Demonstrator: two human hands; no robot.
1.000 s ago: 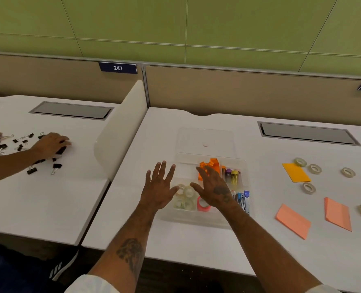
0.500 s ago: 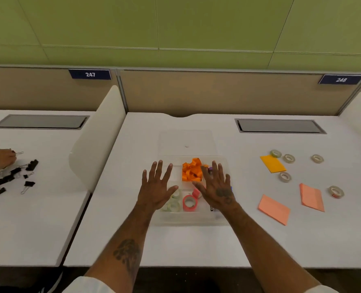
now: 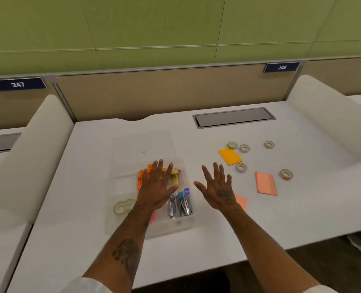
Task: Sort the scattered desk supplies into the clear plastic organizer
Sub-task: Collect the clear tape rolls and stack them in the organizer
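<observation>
My left hand (image 3: 157,185) still hovers spread and empty over the clear plastic organizer (image 3: 171,228), while my right hand (image 3: 217,187), equally open and empty, has slid off to the organizer's right toward the loose tape rolls (image 3: 241,167) and sticky pads (image 3: 266,183), likely my next pickups.

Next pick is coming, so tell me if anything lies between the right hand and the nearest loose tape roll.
Nothing visible does. The right hand is open; only bare desk separates it from the tape roll. The orange sticky pad lies beside the roll, off the path.
</observation>
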